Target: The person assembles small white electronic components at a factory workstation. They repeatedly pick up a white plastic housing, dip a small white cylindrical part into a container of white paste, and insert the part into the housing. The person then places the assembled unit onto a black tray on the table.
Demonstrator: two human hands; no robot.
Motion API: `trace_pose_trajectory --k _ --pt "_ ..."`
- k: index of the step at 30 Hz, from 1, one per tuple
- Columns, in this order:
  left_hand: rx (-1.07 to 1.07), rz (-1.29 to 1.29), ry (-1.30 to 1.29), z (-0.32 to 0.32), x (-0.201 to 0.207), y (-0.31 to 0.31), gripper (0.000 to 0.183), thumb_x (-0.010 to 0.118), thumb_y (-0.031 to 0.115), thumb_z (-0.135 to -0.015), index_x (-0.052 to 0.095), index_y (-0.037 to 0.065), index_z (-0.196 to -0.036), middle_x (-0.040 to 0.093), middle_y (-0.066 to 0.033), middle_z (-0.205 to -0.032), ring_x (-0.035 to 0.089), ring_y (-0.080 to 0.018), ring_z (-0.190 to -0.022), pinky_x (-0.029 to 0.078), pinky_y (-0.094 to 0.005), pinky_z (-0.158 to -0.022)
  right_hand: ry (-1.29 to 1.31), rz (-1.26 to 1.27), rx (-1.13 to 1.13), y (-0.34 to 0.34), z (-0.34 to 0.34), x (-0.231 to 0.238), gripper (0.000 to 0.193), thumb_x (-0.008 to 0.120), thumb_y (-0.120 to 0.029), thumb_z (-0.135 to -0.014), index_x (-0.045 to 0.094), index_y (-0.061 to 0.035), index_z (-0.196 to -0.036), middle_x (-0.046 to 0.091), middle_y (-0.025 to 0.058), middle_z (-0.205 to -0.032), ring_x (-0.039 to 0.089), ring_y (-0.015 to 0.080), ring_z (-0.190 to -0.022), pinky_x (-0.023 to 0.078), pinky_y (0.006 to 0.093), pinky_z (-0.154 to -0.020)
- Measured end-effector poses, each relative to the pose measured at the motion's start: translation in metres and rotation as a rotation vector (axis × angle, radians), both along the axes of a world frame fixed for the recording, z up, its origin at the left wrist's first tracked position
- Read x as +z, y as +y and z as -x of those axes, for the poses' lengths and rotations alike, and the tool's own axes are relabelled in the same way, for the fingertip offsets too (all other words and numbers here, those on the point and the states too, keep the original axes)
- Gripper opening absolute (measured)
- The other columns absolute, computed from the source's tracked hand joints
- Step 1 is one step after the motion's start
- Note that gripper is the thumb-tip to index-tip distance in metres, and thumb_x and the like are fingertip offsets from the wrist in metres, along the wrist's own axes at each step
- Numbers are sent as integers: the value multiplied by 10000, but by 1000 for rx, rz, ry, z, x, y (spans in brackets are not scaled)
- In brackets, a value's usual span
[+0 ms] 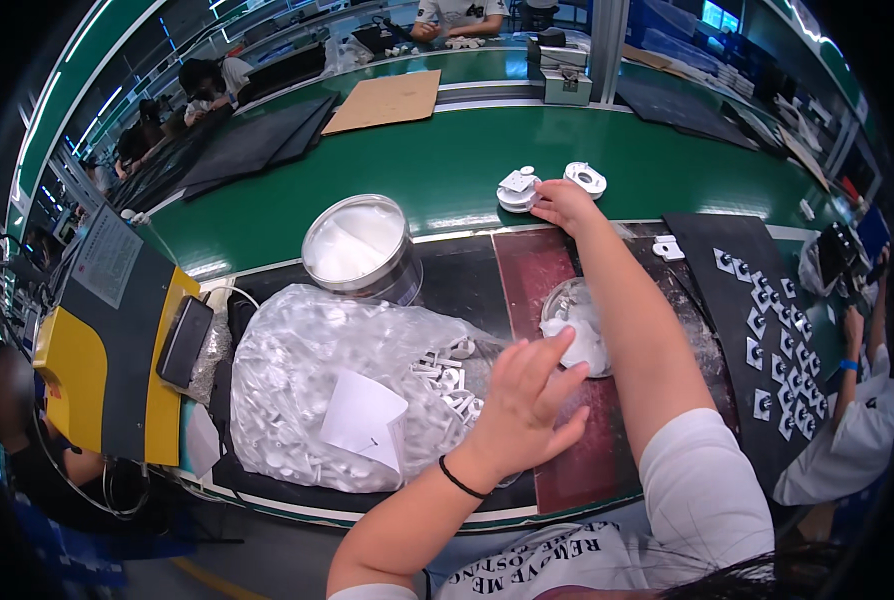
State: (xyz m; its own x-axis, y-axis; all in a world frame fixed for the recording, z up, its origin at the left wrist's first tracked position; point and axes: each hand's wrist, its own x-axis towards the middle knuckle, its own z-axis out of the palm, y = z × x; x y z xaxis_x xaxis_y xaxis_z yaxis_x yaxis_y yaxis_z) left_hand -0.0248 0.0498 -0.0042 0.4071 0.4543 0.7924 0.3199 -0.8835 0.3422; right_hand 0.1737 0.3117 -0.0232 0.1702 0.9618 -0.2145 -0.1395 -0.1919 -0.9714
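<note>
At the far side of the work area, my right hand (567,207) has its fingers closed at the edge of a white round plastic part (516,196), with smaller white pieces on top. A second white round part with a dark ring (585,180) lies just beyond that hand. My left hand (529,405) is held up with fingers bent and apart, nothing visible in it. Past its fingertips sits a round clear dish (565,298) with white material (589,352) in it, partly hidden by the hand and my right forearm.
A large clear bag (297,340) of small white plastic parts lies at the left, beside a tub (407,275) with white contents. A yellow and black machine (117,350) stands further left. Rows of small white parts (755,322) lie on a black board at the right. Other people work nearby.
</note>
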Motion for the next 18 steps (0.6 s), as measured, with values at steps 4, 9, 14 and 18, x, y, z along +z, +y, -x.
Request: trace_pose_trajectory --k 4,9,14,18 --pt "-76 45 -43 -2 0 2 630 749 154 -656 422 112 -1194 426 -173 -1332 491 -352 -1063 402 -472 -874 -761 18 -47 11 -2 8 256 702 -253 -800 639 -68 -967 629 83 -907 646 212 -830 554 349 -694" --pt "-82 26 -74 -1 3 2 572 731 114 -659 443 101 -1153 464 -153 -1288 514 -332 -1007 418 -460 -833 -1601 -580 -298 -2 -19 17 327 724 -305 -740 654 -121 -1001 658 87 -955 633 295 -927 504 444 -804" --pt "-56 50 -55 2 7 2 542 713 99 -657 467 77 -1140 494 -150 -1251 523 -335 -994 421 -452 -833 -1528 -190 -105 -8 -21 25 341 723 -322 -736 650 -108 -992 665 98 -931 630 292 -941 502 411 -799" --pt "1 86 -19 2 9 2 490 689 96 -666 506 55 -1119 528 -153 -1204 529 -336 -1004 418 -443 -852 -1278 -203 -151 -27 -32 42 364 735 -333 -731 644 -76 -972 664 102 -859 647 266 -865 496 380 -755"
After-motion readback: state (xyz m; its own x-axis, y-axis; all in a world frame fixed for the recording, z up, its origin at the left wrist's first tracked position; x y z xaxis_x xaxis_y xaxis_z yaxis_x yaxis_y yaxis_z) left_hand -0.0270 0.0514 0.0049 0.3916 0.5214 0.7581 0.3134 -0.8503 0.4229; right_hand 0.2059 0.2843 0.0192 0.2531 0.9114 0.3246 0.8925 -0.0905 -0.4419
